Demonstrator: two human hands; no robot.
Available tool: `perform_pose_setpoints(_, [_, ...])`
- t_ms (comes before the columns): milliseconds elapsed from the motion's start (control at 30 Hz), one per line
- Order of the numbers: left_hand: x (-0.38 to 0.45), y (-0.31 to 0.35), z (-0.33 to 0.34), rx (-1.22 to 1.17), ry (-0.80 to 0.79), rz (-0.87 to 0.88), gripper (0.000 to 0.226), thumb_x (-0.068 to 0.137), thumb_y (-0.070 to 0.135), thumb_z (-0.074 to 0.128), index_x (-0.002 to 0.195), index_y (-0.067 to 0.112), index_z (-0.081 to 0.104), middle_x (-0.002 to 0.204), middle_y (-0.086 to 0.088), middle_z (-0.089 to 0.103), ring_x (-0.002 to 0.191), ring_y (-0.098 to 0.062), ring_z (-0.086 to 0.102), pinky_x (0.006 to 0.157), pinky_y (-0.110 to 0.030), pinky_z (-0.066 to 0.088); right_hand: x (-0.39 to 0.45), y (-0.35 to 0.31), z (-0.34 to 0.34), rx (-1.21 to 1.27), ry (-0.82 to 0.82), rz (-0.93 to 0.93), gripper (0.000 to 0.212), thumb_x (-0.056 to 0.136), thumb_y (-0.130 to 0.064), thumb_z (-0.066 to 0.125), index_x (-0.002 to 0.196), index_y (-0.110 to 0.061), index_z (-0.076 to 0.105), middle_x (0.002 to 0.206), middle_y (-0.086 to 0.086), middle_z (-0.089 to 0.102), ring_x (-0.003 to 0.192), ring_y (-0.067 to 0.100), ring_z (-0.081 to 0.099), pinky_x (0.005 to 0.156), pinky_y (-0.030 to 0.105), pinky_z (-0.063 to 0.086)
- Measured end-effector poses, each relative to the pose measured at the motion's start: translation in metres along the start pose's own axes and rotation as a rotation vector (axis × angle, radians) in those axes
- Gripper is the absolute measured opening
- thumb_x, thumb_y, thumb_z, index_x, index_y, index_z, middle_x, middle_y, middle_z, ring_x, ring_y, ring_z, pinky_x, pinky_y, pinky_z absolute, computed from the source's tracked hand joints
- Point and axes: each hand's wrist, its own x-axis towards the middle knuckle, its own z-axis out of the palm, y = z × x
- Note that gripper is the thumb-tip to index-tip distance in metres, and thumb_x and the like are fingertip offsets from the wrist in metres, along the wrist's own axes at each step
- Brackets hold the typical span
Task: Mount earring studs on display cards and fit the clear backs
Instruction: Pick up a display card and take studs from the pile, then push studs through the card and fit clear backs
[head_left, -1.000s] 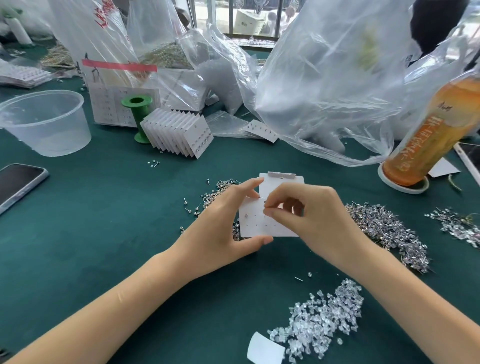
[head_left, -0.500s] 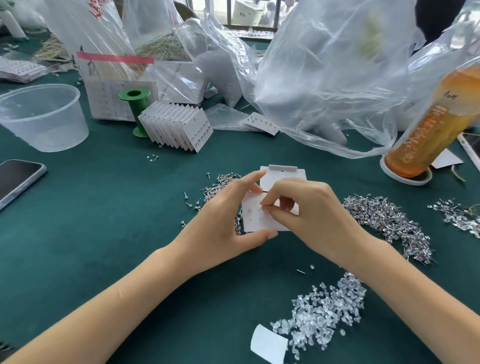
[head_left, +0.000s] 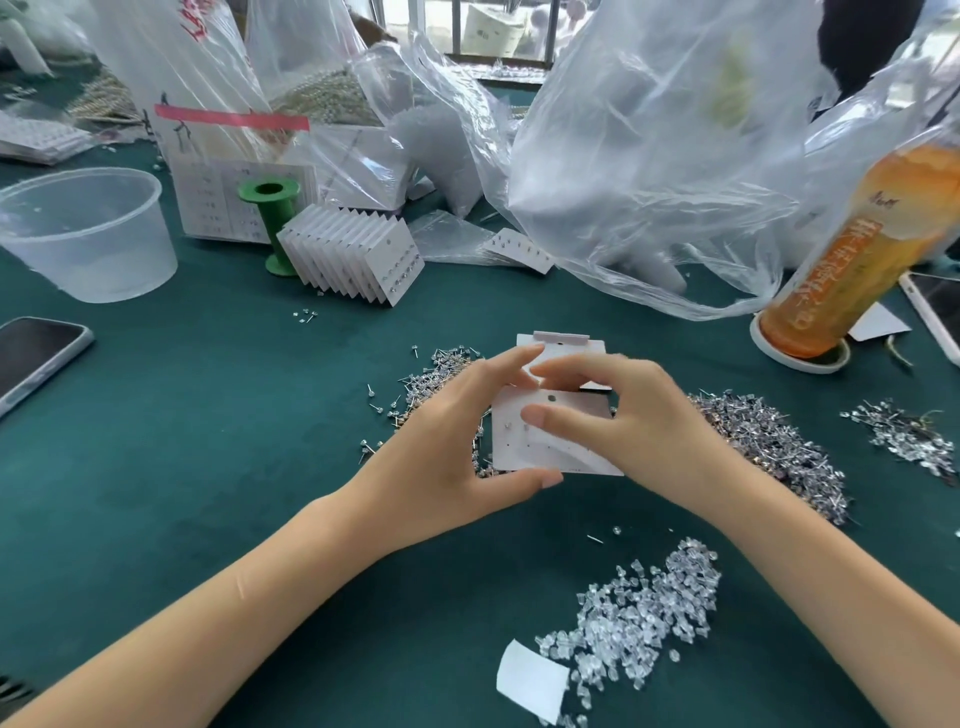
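1. Against the frame half a second back, a second white card is now showing: the front display card (head_left: 550, 441) is sitting lower in the hands, while the rear card (head_left: 561, 345) with its hang tab is standing above and behind it.
2. The right hand (head_left: 639, 421) is no longer pinching at one spot; its fingers are now lying spread apart, the thumb pressing flat on the front card's face and the forefinger reaching over its top edge.
3. The left hand (head_left: 452, 441) is gripping the front card as before, thumb curling under the bottom edge and fingers clamping the upper left corner.
4. Counting: two cards in the hands, one fanned stack of finished cards (head_left: 353, 254) (about ten leaves), one loose card (head_left: 522, 249) by the bags, two large heaps of metal studs (head_left: 769, 441), one on either side of the hands, a smaller heap (head_left: 904, 434) lying far right, and one heap of clear backs (head_left: 644, 618) sitting near the right forearm.
5. The front card is looking plain white, with a small hole near its top and a few tiny studs showing left of the thumb (too small to count surely).
6. Both cards are hovering just above the green table (head_left: 182, 441), between the stud heaps.
7. Also lying about: two phones, one plastic tub (head_left: 83, 234), one green spool (head_left: 270, 218), one orange bottle (head_left: 857, 249).
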Motion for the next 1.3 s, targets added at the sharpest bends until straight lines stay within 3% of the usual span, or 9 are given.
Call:
perform_pose_setpoints(200, [0.0,0.008,0.0,0.043,-0.003,0.066,0.082,0.074,0.034,0.078,0.141,0.022,0.033,0.123,0.007,0.054,0.118,0.001,0.046,0.1,-0.01,0.031,0.0,0.001,0.004,0.107,-0.041,0.08,0.034,0.066,-0.051,0.075,0.094,-0.032,0.072,0.082,-0.018,0.069,0.081,-0.001,0.062,0.073,0.02,0.047])
perform_pose_setpoints(333, [0.003,0.015,0.0,0.093,-0.005,0.123,0.08,0.075,0.033,0.078,0.14,0.021,0.034,0.125,0.003,0.053,0.116,-0.005,0.048,0.099,-0.012,0.034,-0.001,0.002,0.001,0.079,-0.047,0.046,0.034,0.069,-0.05,0.077,0.081,-0.019,0.069,0.075,0.008,0.062,0.063,0.013,0.052,0.062,0.035,0.041])
perform_pose_setpoints(467, [0.012,0.028,0.005,0.172,-0.011,0.249,0.075,0.079,0.038,0.072,0.14,0.019,0.033,0.131,0.0,0.05,0.119,-0.011,0.048,0.101,-0.019,0.037,-0.012,0.0,-0.015,0.04,-0.011,0.014,0.035,0.068,-0.05,0.074,0.086,-0.021,0.068,0.081,0.005,0.067,0.076,0.023,0.059,0.07,0.045,0.049])
perform_pose_setpoints(567, [0.026,0.035,0.011,0.21,-0.023,0.27,0.083,0.078,0.045,0.07,0.144,0.016,0.029,0.143,0.0,0.04,0.13,-0.009,0.038,0.108,-0.014,0.026,-0.025,0.005,-0.036,0.025,0.128,-0.004,0.034,0.069,-0.048,0.075,0.075,-0.017,0.062,0.066,-0.003,0.059,0.059,0.012,0.05,0.057,0.034,0.041])
perform_pose_setpoints(633, [0.037,0.036,0.014,0.189,-0.043,0.151,0.085,0.076,0.05,0.068,0.145,0.02,0.028,0.141,0.005,0.04,0.128,-0.005,0.038,0.108,-0.013,0.026,-0.04,0.014,-0.053,-0.038,0.266,0.005,0.041,0.065,-0.055,0.073,0.068,-0.018,0.056,0.062,-0.003,0.052,0.054,0.005,0.042,0.053,0.024,0.032])
perform_pose_setpoints(733, [0.042,0.032,0.02,0.097,-0.123,0.0,0.048,0.08,0.036,0.071,0.123,0.021,0.057,0.111,0.011,0.058,0.099,0.002,0.053,0.093,-0.02,0.041,-0.071,0.031,-0.066,-0.155,0.43,-0.009,0.042,0.064,-0.065,0.069,0.064,-0.026,0.052,0.063,-0.011,0.052,0.065,0.006,0.047,0.058,0.014,0.033])
perform_pose_setpoints(800, [0.038,0.032,0.026,0.038,-0.25,0.017,0.018,0.083,0.026,0.071,0.101,0.022,0.069,0.089,0.015,0.062,0.081,-0.001,0.057,0.079,-0.018,0.045,-0.089,0.042,-0.065,-0.273,0.515,-0.098,0.04,0.07,-0.06,0.072,0.063,-0.027,0.051,0.066,-0.012,0.051,0.072,0.01,0.047,0.066,0.011,0.033])
perform_pose_setpoints(1000, [0.016,0.037,0.04,0.018,-0.474,0.048,0.009,0.087,0.023,0.067,0.094,0.021,0.072,0.093,0.011,0.062,0.08,-0.004,0.062,0.075,-0.015,0.048,-0.107,0.073,-0.047,-0.493,0.615,-0.43,0.043,0.079,-0.044,0.068,0.06,-0.006,0.058,0.063,-0.005,0.051,0.071,0.01,0.042,0.071,0.025,0.032])
perform_pose_setpoints(1300, [0.011,0.04,0.04,0.015,-0.482,0.101,0.012,0.085,0.025,0.068,0.095,0.03,0.075,0.09,0.016,0.057,0.073,-0.004,0.056,0.066,-0.01,0.038,-0.104,0.08,-0.038,-0.5,0.622,-0.461,0.041,0.08,-0.043,0.07,0.062,-0.008,0.058,0.062,-0.004,0.053,0.07,0.014,0.046,0.073,0.028,0.035])
